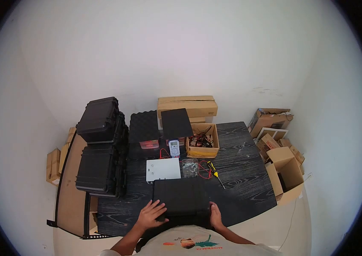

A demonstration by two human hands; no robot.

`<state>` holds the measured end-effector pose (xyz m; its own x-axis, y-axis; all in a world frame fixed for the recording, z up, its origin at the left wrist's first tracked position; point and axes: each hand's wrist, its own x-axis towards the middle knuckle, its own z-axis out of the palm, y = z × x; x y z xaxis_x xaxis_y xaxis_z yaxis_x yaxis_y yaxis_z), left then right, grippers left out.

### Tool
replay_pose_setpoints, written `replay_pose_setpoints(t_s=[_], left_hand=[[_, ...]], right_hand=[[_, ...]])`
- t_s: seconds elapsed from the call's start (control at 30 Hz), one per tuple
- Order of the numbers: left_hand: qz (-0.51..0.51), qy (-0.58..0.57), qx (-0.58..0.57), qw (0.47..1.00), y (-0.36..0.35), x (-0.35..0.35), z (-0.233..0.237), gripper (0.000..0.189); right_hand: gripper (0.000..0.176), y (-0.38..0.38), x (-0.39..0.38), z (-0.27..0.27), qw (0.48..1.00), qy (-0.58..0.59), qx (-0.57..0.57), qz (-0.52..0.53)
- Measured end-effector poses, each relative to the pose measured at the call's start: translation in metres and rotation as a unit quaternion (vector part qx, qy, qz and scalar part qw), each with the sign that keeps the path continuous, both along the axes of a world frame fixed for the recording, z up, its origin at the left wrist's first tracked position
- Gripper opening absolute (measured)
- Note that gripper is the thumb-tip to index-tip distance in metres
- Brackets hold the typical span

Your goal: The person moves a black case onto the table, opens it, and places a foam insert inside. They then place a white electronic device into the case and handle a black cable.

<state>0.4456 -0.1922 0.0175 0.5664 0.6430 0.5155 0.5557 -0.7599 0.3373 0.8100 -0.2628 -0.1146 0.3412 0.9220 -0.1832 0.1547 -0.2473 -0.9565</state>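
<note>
A black hard case (180, 196) lies closed on the near edge of the dark table, right in front of my body. My left hand (150, 215) is at its near left corner, fingers over the lid and thumb along the front side. At the right side of the case, my right hand (216, 215) grips the edge, its fingers partly hidden. Just beyond the case are a white flat box (164, 169), a clear tray of small parts (190, 167) and a yellow-and-black screwdriver (213, 170).
Stacked black cases (97, 166) stand at the left. Behind are a multimeter (174, 148) with red leads, dark foam sheets (143, 126), a carton of cables (202, 150) and a long cardboard box (187, 106). Open cartons (284, 175) sit beyond the table's right edge (262, 170).
</note>
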Motion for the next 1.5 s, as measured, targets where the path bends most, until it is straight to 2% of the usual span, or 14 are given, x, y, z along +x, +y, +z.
replay_pose_setpoints(t_s=[0.13,0.2,0.37,0.53,0.63,0.73,0.8,0.83,0.9,0.97,1.03,1.17,1.33,1.5], left_hand=[[0.072,-0.116,-0.049,0.989,0.042,0.016,0.054,0.035],[0.125,-0.190,-0.123,0.966,0.066,0.031,0.083,0.031],[0.197,-0.243,-0.176,0.933,0.145,0.055,0.121,0.030],[0.183,-0.390,-0.202,0.880,0.213,0.059,0.079,0.035],[0.184,-0.451,-0.247,0.837,0.229,0.053,0.051,0.038],[0.168,-0.474,-0.278,0.819,0.234,0.051,0.004,0.047],[0.130,-0.486,-0.283,0.816,0.236,0.051,-0.024,0.052],[0.154,-0.455,-0.306,0.822,0.231,0.052,-0.024,0.058],[0.183,-0.432,-0.304,0.829,0.225,0.053,-0.030,0.058],[0.211,-0.404,-0.286,0.843,0.218,0.053,-0.043,0.058],[0.237,-0.370,-0.248,0.864,0.212,0.050,-0.067,0.057],[0.254,-0.317,-0.219,0.887,0.188,0.052,-0.076,0.054],[0.273,-0.308,-0.242,0.879,0.163,0.060,-0.075,0.059],[0.298,-0.228,-0.222,0.900,0.155,0.061,-0.085,0.083]], right_hand=[[0.050,0.015,-0.013,0.063,0.995,-0.073,0.063,0.014],[0.060,0.033,-0.015,0.080,0.987,-0.108,0.092,0.077],[0.073,0.067,-0.019,0.073,0.948,-0.248,0.146,0.132],[0.073,0.075,-0.019,0.074,0.948,-0.254,0.086,0.172],[0.065,0.075,-0.016,0.078,0.951,-0.246,0.093,0.164],[0.052,0.095,0.000,0.054,0.933,-0.275,0.202,0.117],[0.041,0.125,0.010,0.072,0.972,-0.190,0.122,0.062],[0.036,0.145,0.015,0.086,0.985,-0.146,0.081,0.034],[0.026,0.207,0.034,0.065,0.974,-0.078,0.212,-0.016],[0.030,0.271,0.052,0.079,0.990,0.052,0.126,-0.021],[0.040,0.325,0.055,0.103,0.982,0.113,0.150,0.009],[0.053,0.401,0.045,0.141,0.983,0.151,0.011,0.099],[0.060,0.445,0.038,0.130,0.957,0.207,-0.083,0.185],[0.061,0.451,0.029,0.140,0.962,0.187,-0.090,0.180]])
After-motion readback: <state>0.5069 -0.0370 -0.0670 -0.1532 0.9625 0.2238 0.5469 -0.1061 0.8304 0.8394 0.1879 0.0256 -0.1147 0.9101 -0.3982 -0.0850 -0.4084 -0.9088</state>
